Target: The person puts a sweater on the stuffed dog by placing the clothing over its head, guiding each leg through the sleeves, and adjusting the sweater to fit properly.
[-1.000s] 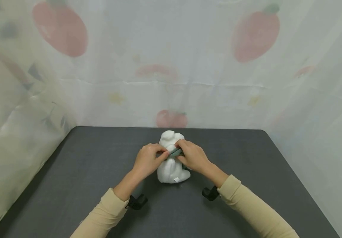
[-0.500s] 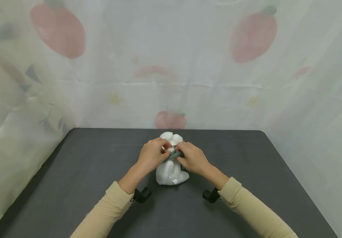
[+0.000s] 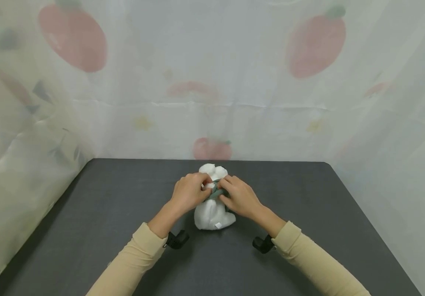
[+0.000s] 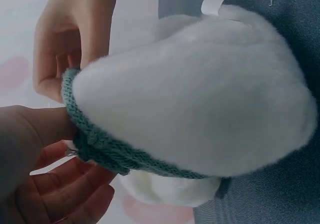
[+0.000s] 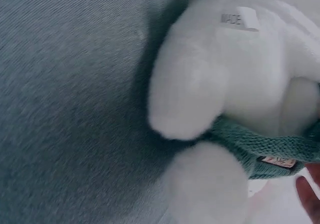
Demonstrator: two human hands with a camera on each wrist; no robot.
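One plush toy (image 3: 214,213) — one scarf (image 3: 215,192)

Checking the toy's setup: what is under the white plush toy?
The white plush toy sits on the dark table; nothing else shows beneath, though its base covers the contact area.

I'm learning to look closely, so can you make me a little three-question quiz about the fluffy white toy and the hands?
1. True or false: the white plush toy sits on a dark grey table.
2. What colour is the knitted scarf around the toy: A red, B green, C yellow?
3. Which hands pinch the scarf?

Key:
1. True.
2. B.
3. Both, the left hand and the right hand.
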